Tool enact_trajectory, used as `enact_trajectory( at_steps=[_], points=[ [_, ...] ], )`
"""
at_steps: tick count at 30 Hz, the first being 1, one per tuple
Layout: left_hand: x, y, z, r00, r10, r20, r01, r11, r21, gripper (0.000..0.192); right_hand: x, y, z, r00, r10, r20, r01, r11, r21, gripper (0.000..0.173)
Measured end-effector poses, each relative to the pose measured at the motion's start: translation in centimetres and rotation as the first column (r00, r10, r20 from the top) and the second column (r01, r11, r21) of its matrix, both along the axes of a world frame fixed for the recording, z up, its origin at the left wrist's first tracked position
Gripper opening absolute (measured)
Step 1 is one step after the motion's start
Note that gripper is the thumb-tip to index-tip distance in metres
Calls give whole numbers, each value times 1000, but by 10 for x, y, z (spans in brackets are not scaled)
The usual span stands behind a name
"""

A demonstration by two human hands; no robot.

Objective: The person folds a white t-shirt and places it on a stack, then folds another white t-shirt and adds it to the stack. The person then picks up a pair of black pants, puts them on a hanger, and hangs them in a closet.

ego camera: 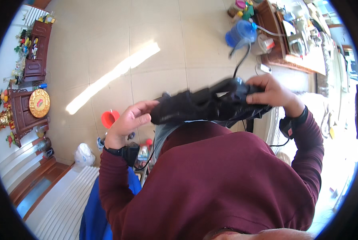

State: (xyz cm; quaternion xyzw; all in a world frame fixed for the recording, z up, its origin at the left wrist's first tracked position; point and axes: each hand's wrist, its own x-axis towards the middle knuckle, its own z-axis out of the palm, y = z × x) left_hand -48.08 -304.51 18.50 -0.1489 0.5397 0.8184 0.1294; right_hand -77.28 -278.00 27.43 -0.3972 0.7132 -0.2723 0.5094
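Observation:
A long black bundle (188, 106), seemingly of soft fabric with folds and shiny parts, stretches across in front of my waist. It is partly blurred. My left hand (134, 118) holds its left end between fingertips and thumb. Around the right end, my right hand (266, 93) has its thumb on the near face, the other fingers partly hidden. Behind the bundle, a thin dark cord (242, 61) rises near its right part. Both wrists carry black strapped devices with cables.
Beyond the bundle, a blue water jug (241, 32) stands on the tiled floor beside a cluttered wooden table (299, 64). A red container (109, 118) and a white plastic bag (84, 154) are at the left. Dark wooden cabinets (38, 54) line the far left.

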Motion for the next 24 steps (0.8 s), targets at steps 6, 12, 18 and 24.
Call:
enact_trajectory(
  at_steps=[6, 12, 18, 24],
  points=[
    [-155, -124, -58, 989, 95, -116, -117, 974, -193, 44, -163, -124, 19, 981, -194, -28, 178, 939, -296, 28],
    [-347, -250, -56, 975, 116, -192, -149, 975, -168, 29, -333, -216, 74, 889, -325, -324, 150, 873, -464, 30],
    [-511, -350, -16, 859, 259, -441, -339, 934, -110, 20, -474, -278, 97, 731, -546, -410, 332, 809, -485, 18],
    [-639, -451, 25, 798, 327, -506, -452, 881, -143, 13, -631, -382, 90, 699, -577, -423, 288, 768, -571, 19]
  ],
)
